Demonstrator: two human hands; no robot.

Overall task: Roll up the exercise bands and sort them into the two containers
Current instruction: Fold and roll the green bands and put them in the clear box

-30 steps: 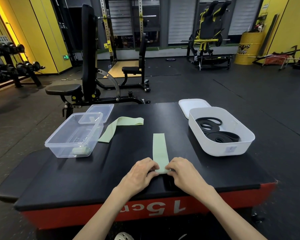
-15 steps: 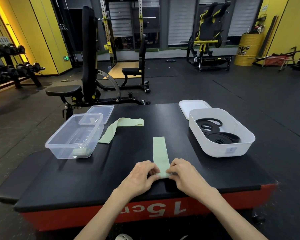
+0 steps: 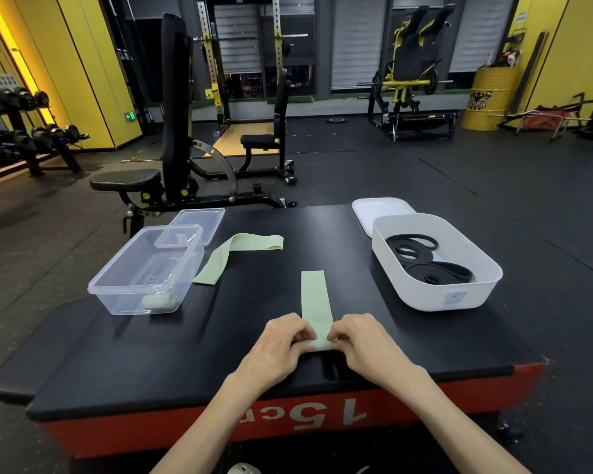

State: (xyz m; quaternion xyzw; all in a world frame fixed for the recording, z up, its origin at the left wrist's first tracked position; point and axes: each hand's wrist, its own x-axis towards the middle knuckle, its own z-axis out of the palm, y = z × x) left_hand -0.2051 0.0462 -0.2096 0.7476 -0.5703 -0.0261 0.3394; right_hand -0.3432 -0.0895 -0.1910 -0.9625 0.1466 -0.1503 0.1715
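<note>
A: Where are the hands?

B: Both are at the near edge of the black platform (image 3: 151, 354). The left hand (image 3: 281, 340) and the right hand (image 3: 360, 340) sit side by side with fingers curled, each pinching one side of the near end of the green band (image 3: 314, 295).

A: And the rest of that band?

B: It lies flat on the platform, running straight away from the person. The near end looks turned over on itself, though the fingers hide most of it.

A: The containers?

B: The clear tub (image 3: 134, 304) stands on the left with one rolled band (image 3: 158, 300) in its near right corner. The clear lid (image 3: 199, 218) is at the tub's far corner. The white tub (image 3: 435, 299) is on the right and holds coiled black bands (image 3: 425, 261) — its white lid (image 3: 377, 210) lies just behind it.

A: Anything loose?

B: A second green band (image 3: 240, 251) lies bent on the platform between the clear tub and the middle — one end is just beside the tub's right wall
</note>
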